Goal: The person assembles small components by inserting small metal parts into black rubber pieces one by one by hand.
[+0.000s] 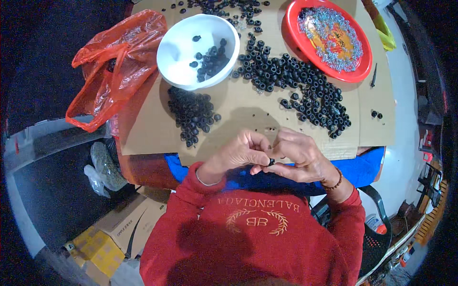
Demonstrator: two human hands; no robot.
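Note:
My left hand (242,149) and my right hand (299,153) meet over the near edge of the cardboard. Between their fingertips is a small black round part (271,162), mostly covered by the fingers, so its exact kind cannot be told. Both hands are closed in a pinch on it. Beyond them, many black ring-shaped parts (324,97) lie spread on the right. A pile of black rounded parts (191,114) sits to the left, below a white bowl (174,57) with more black parts in it.
A red plate (293,28) with small shiny clear or metallic pieces stands at the far right. An orange-red plastic bag (117,62) slumps at the left edge. A thin dark tool (374,75) lies on the cardboard (224,128). Cardboard boxes (131,226) stand on the floor at left.

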